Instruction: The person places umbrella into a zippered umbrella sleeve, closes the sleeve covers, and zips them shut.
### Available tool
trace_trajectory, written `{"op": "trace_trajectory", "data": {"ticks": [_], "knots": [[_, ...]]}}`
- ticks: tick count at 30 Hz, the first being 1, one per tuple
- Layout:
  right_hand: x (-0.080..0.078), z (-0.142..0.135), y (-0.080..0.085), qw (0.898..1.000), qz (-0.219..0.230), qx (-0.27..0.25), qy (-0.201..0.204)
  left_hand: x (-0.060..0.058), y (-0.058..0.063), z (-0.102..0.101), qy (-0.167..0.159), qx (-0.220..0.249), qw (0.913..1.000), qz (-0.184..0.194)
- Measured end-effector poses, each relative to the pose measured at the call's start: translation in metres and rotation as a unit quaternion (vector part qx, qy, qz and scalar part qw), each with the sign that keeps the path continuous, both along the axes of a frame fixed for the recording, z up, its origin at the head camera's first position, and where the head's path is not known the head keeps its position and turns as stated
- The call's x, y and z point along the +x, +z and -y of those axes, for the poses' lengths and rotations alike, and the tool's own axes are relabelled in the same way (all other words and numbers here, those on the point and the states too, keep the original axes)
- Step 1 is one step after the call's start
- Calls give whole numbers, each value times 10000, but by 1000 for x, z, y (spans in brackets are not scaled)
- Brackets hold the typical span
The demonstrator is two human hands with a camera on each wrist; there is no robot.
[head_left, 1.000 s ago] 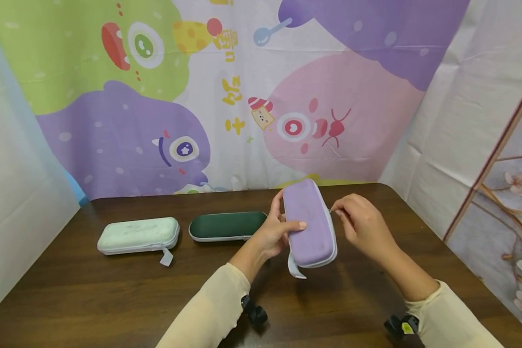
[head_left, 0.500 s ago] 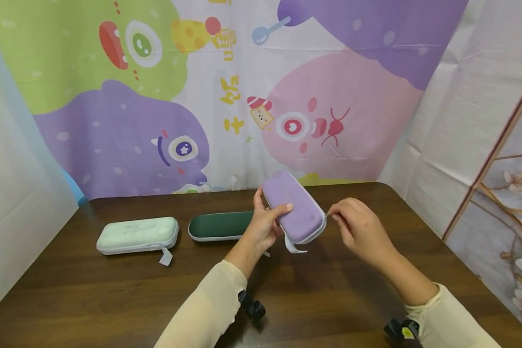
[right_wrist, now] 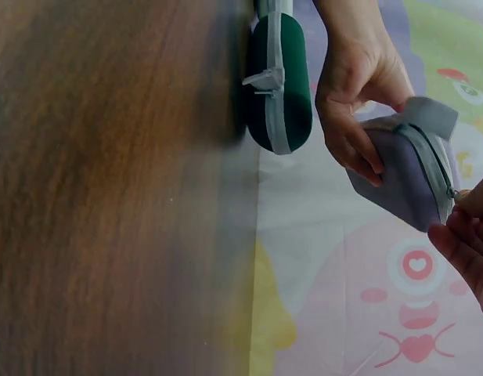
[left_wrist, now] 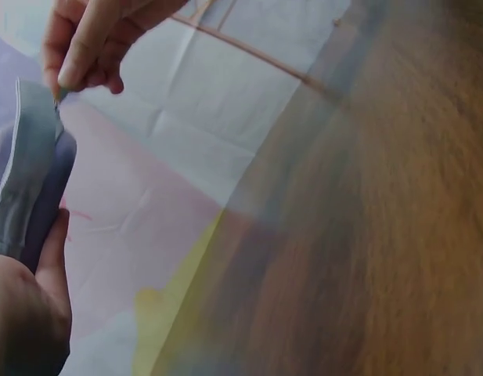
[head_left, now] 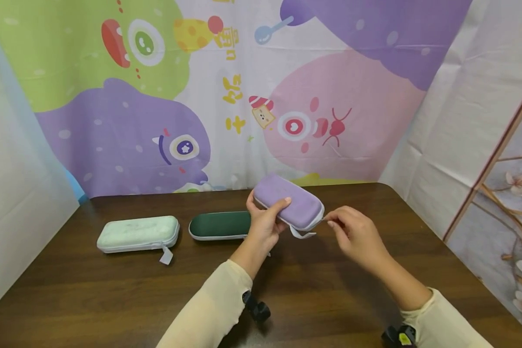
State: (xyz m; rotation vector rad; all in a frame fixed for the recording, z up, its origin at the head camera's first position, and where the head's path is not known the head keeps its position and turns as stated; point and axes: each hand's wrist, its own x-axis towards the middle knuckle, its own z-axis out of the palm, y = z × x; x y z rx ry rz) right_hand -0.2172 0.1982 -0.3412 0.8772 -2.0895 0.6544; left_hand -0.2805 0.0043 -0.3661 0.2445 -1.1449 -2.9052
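A purple zippered pencil case (head_left: 289, 200) is held up off the table in my left hand (head_left: 264, 222), thumb across its top face and the other fingers around its far side. My right hand (head_left: 358, 237) pinches the zipper pull at the case's right end; in the right wrist view the metal zipper pull (right_wrist: 454, 193) sits between thumb and fingertips. A pale fabric tab (head_left: 302, 234) hangs from the case's near edge. Behind my left hand lies a dark green case (head_left: 219, 225), its right end hidden.
A mint green case (head_left: 138, 234) with a grey tab lies at the left of the brown wooden table (head_left: 113, 299). A cartoon-printed curtain (head_left: 239, 159) hangs behind the table, with white sheets (head_left: 443, 135) at the sides.
The purple case has tilted from nearly upright to leaning flatter, its lower end swinging up and toward the right. My right hand has moved slightly down, still at the zipper.
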Motion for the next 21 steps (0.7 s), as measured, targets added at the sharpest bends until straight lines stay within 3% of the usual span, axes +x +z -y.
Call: {"op": "trace_trajectory", "data": {"ticks": [7, 14, 21], "knots": [[1, 7, -8, 9980, 576, -247, 51, 5, 2, -12, 602, 407, 9965, 420], [3, 16, -14, 9936, 971, -579, -9, 10, 2, -25, 1145, 470, 9901, 669], [4, 24, -18, 9902, 1196, -711, -89, 13, 4, -34, 1247, 361, 9895, 638]]}}
